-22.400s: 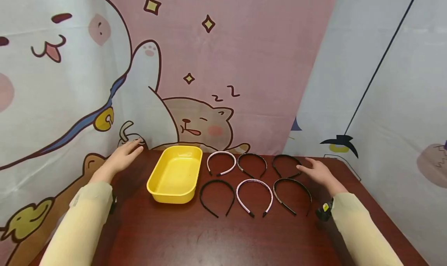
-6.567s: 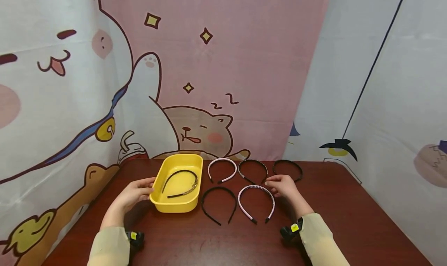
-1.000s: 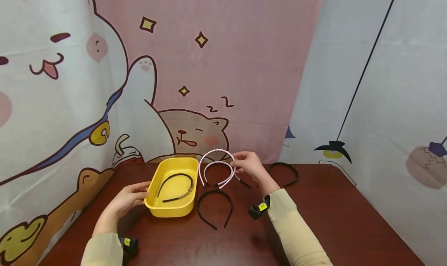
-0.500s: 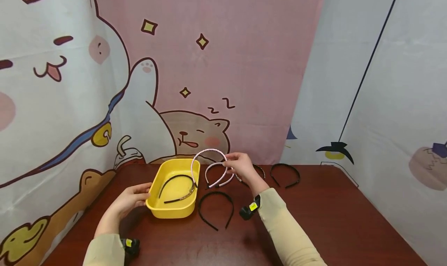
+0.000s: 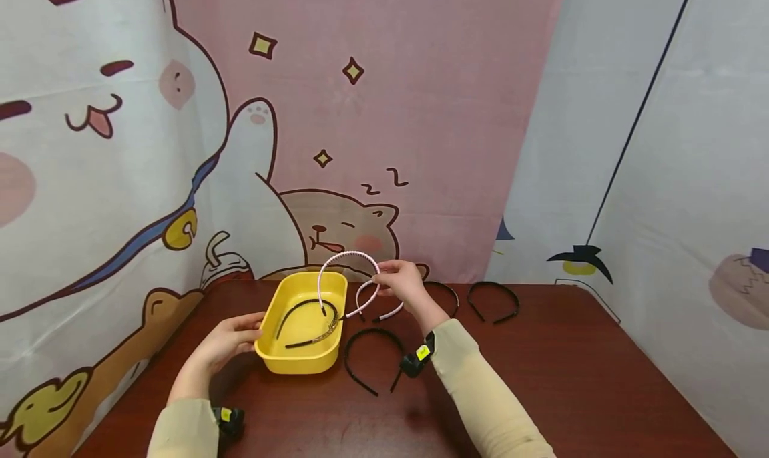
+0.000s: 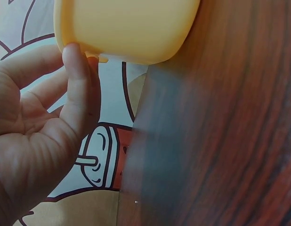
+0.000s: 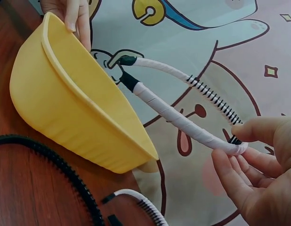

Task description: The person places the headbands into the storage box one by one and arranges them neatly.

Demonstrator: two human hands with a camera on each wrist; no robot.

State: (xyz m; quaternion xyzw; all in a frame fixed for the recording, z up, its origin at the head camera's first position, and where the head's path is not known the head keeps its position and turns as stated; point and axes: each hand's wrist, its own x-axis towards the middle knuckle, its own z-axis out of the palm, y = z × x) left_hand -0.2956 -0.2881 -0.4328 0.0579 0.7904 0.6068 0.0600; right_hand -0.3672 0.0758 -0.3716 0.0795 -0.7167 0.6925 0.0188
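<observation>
My right hand (image 5: pixel 404 288) pinches a pale pink headband (image 5: pixel 351 253) by one side of its band, thumb against fingers. It is held up at the right side of the yellow tray (image 5: pixel 300 366); in the right wrist view the wrapped pink headband (image 7: pixel 169 115) points its black tips toward the tray's open top. At the tray's left rim my left hand (image 5: pixel 227 348) grips the edge between thumb and fingers. Inside the tray lies a black headband with a decorated, gold-toned end (image 5: pixel 324 336). Another pink headband (image 5: pixel 393 312) lies on the table behind the right hand, partly hidden.
A black toothed headband (image 5: pixel 362 382) lies in front, right of the tray. Behind the right wrist a dark headband (image 5: pixel 447 288) is partly covered. One more black headband (image 5: pixel 494 284) lies farther right on the brown table (image 5: pixel 541 391). A printed cloth (image 5: pixel 444 144) hangs behind.
The right hand has lifted the front pink headband from the table and carried it left toward the tray. Earlier, the decorated black headband went from the table into the tray. The left hand stays at the rim.
</observation>
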